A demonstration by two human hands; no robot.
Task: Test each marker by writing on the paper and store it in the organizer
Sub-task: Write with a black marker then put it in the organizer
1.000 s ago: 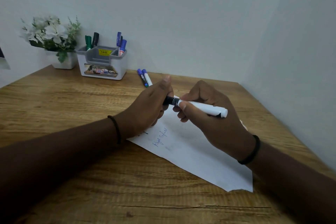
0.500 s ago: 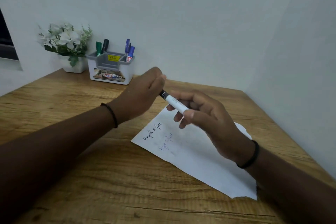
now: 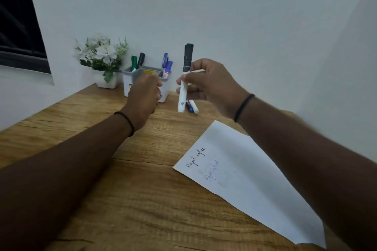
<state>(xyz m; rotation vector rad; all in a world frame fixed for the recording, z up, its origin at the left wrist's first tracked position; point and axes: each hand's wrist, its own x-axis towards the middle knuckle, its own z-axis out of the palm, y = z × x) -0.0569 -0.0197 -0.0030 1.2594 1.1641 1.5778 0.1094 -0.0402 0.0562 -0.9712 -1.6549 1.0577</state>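
At far left against the wall, flower pot (image 3: 106,81); next, organizer (image 3: 130,81) with markers upright inside. Before it, left hand (image 3: 143,98), fingers curled, holding nothing visible. Right of that, capped black marker (image 3: 184,79) upright, pinched by right hand (image 3: 212,87). Behind on desk (image 3: 102,169), two markers (image 3: 192,106). Lower right, paper (image 3: 244,179) with writing.

white flower pot (image 3: 107,81) by wall | dark window (image 3: 18,26), possibly | wooden desk (image 3: 122,199)

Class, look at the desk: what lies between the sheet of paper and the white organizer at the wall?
In the head view, two markers lie on the bare wooden desk between the paper and organizer.
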